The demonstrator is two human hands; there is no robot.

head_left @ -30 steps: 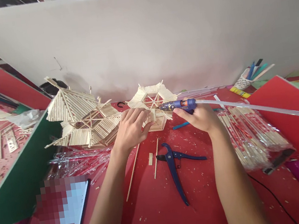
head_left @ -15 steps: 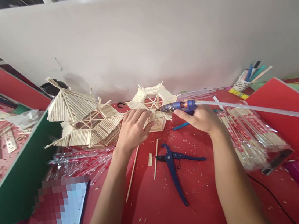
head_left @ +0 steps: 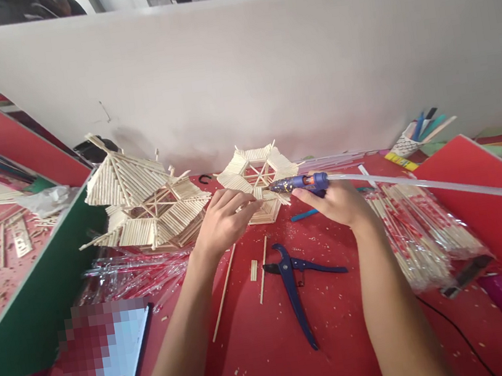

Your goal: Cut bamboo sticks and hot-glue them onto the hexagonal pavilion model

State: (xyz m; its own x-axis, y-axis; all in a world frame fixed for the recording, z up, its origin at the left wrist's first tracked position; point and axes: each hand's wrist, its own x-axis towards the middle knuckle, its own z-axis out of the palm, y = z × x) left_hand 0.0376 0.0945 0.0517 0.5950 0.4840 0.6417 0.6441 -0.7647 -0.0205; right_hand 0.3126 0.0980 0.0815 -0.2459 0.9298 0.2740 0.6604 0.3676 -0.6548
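My right hand (head_left: 338, 202) is wrapped round a blue hot glue gun (head_left: 294, 183), with a long clear glue stick (head_left: 418, 180) running out of its back to the right. The gun's nozzle points left at the front of a hexagonal stick model (head_left: 259, 155). My left hand (head_left: 226, 219) is closed at the model's front left, fingertips together close to the nozzle. Whatever it pinches is too small or hidden to make out. A larger tiered stick pavilion (head_left: 139, 191) stands to the left. Below my hands lie a blue pipe cutter (head_left: 288, 276), thin wooden sticks (head_left: 223, 294) and short cut pieces (head_left: 254, 270).
Bagged wooden sticks (head_left: 420, 232) lie at the right, beside a red divider (head_left: 486, 198). A green divider (head_left: 26, 288), plastic wrappers (head_left: 136, 269) and a phone (head_left: 121, 362) are at the left. A pen cup (head_left: 405, 140) stands behind, before the white partition (head_left: 235, 72).
My left hand's fingers have shifted slightly and drawn closer together beside the model. The glue gun stays at nearly the same spot on it. The whole view has tilted up a little.
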